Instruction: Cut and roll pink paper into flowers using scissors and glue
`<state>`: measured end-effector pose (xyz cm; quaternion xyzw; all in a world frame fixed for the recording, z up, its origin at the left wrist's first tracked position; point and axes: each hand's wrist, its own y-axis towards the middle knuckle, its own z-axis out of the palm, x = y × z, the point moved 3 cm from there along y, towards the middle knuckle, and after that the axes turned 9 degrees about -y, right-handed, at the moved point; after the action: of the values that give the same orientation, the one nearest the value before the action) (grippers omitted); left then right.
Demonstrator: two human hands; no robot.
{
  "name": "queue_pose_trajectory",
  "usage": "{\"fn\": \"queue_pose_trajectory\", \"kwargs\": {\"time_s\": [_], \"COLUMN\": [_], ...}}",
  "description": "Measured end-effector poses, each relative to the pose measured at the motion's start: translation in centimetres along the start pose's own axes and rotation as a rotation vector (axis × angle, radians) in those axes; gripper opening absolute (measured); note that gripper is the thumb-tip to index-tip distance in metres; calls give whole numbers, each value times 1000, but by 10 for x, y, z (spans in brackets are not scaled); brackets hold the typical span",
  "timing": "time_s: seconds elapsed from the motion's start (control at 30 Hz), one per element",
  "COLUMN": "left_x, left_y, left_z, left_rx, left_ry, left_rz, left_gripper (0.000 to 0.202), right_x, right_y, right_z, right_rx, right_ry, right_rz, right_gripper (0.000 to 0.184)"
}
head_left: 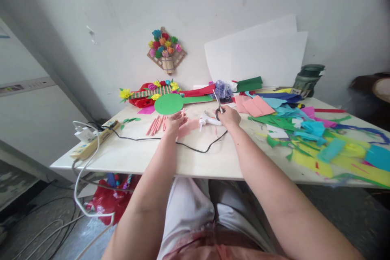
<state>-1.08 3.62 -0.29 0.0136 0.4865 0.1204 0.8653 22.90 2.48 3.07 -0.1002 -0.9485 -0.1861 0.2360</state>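
Observation:
My left hand (176,121) rests on the white table (137,156) with fingers stretched out over a pale pink paper piece (188,127), beside several rolled pink paper sticks (156,124). My right hand (228,116) is closed around the handles of a pair of scissors (217,101), whose blades point up and away. A white glue gun (207,120) lies between the two hands, its black cord (195,146) trailing across the table. A green paper circle (168,104) lies just beyond my left hand.
Scraps of coloured paper (317,138) cover the right side of the table. A power strip (91,140) sits at the left edge. Paper flower crafts (152,91), white sheets (258,57) and a dark green jar (307,79) stand along the wall. A red bag (106,203) lies underneath.

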Motion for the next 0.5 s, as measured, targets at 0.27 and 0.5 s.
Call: {"fn": "queue_pose_trajectory", "kwargs": {"time_s": [0.27,0.5], "left_x": [-2,-6], "left_y": [-4,-8], "left_z": [1,9], "left_rx": [-56,39], "left_ry": [155,176], "left_rz": [26,51], "left_gripper": [54,60], "right_x": [1,5], "right_y": [-1,-1], "right_z": [0,-1], "right_rx": [-1,-84], "right_ry": [-5,163], "right_rz": [42,-23], "right_gripper": [40,36]}}
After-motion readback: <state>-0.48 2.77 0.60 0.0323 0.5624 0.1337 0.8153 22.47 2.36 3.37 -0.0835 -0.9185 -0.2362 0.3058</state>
